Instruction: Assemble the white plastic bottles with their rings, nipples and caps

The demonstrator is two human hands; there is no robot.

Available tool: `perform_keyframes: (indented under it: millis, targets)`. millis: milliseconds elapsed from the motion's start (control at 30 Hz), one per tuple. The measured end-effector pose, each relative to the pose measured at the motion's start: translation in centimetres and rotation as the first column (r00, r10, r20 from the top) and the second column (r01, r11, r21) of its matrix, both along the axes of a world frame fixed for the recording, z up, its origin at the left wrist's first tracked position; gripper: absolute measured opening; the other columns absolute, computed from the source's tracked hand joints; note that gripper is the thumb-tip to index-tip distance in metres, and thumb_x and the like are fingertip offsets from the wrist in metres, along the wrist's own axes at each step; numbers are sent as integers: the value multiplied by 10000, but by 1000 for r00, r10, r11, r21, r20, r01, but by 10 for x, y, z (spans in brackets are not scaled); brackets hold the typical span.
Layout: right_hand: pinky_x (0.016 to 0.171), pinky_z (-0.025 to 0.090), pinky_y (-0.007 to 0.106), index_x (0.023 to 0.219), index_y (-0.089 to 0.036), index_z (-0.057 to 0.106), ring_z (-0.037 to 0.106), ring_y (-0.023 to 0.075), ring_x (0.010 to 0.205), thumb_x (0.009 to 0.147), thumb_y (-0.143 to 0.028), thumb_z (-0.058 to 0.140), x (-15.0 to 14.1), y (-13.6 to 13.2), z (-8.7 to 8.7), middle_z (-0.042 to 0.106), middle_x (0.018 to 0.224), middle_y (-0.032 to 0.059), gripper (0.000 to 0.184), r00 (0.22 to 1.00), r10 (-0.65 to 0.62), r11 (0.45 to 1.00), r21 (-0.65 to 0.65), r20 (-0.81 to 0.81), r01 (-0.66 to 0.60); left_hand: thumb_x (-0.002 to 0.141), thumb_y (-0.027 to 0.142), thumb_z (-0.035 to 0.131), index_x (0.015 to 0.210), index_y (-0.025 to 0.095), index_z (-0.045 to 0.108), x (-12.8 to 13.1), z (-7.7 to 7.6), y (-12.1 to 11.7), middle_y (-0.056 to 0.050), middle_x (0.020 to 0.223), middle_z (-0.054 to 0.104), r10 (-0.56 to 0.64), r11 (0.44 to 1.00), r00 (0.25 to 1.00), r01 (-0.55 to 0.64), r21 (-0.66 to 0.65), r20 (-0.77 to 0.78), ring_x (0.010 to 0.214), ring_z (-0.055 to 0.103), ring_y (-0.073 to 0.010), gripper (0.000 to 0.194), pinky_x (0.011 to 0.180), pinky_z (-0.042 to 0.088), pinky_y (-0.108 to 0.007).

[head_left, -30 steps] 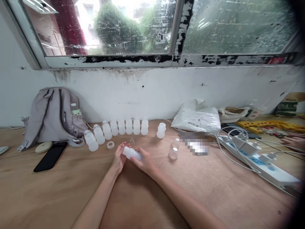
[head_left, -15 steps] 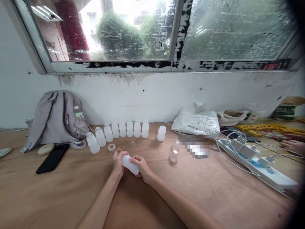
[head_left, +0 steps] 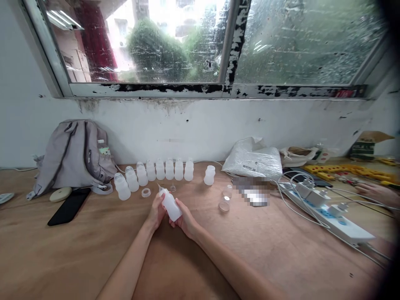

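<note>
Both my hands hold one small white plastic bottle (head_left: 170,204) above the wooden table (head_left: 78,246), tilted with its neck pointing up and left. My left hand (head_left: 157,211) wraps its upper side and my right hand (head_left: 185,220) grips its base. Beyond them stands a curved row of several like bottles (head_left: 153,173), and one more bottle (head_left: 209,175) stands apart to the right. A white ring (head_left: 145,192) and a small clear cone-shaped piece (head_left: 172,188) lie just past my hands. Clear caps (head_left: 225,199) sit to the right.
A grey backpack (head_left: 73,154) leans on the wall at left, with a black phone (head_left: 68,206) and a pale round disc (head_left: 60,194) before it. A white plastic bag (head_left: 254,160), a power strip (head_left: 328,214) with cables and another person's hand (head_left: 376,193) are at right.
The bottle has turned from lying sideways in my hands to tilting with its neck up and left. My hands moved slightly nearer the row, and the view shifted a little.
</note>
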State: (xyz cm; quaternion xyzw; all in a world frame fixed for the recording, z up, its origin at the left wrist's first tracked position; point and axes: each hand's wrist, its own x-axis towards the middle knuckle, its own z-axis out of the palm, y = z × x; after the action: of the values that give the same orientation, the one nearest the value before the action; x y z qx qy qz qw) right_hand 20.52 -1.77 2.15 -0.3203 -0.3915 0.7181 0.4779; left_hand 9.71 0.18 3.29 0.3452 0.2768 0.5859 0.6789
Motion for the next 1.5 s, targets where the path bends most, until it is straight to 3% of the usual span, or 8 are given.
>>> perform_keyframes:
  millis: [167,267,367,567,800,1033,1267,1500]
  targets:
    - [562,444,278,867,-196,469,538,152,671,794,-481,395,10,4,-7,547,796,36,303,925,-291,906,382,244,184,684,380,592,983,140,530,4,-5,-3,-60,831,606,-40,999,998,41,4,-55,664,586,-160,389,508,441,-239]
    - [734,420,325,906,-202,490,516,180,819,778,-365,471,35,6,-8,535,874,54,209,651,-622,636,766,434,97,677,364,604,983,162,530,-1,-6,-2,-40,857,602,138,990,987,-135,40,-85,740,584,-158,374,642,447,-258]
    - [836,348,369,916,-191,504,469,215,960,793,-258,425,72,9,-6,529,975,93,162,326,-851,421,906,412,-47,629,344,650,951,178,544,-9,-6,3,-21,855,590,320,943,910,-278,184,-263,764,565,-149,377,674,425,-246]
    - [845,269,471,1045,-156,446,373,315,1067,692,-282,478,129,13,-4,448,1116,148,376,-280,-820,446,864,499,231,588,338,682,1002,183,467,-16,-12,14,-47,908,582,312,939,840,-201,279,-445,811,560,-165,491,700,425,-266]
    - [745,402,370,954,-147,436,518,239,856,648,-402,522,133,22,-11,531,914,111,408,64,-810,498,626,584,600,604,355,665,1000,172,502,-16,-20,13,-74,995,560,308,927,793,-127,353,-525,929,525,-197,466,800,390,-293]
    - [636,446,281,854,-173,541,551,148,710,613,-440,628,107,17,-7,570,788,23,369,700,-696,708,309,156,635,562,349,694,861,190,570,-15,-11,-4,-30,781,613,199,929,712,81,360,-673,699,562,-168,360,666,415,-266]
    - [638,435,260,877,-173,579,542,140,707,639,-416,625,83,4,-4,593,766,12,343,807,-543,824,334,233,458,555,355,692,794,211,601,-11,5,-15,-19,738,635,190,927,660,123,355,-726,703,573,-185,293,680,426,-278]
    - [630,428,257,842,-189,573,535,140,699,678,-398,599,73,-3,-4,577,735,-3,267,818,-512,838,363,263,407,576,361,680,834,211,593,-11,1,-14,-24,751,645,196,907,611,184,378,-767,678,578,-174,311,639,424,-264]
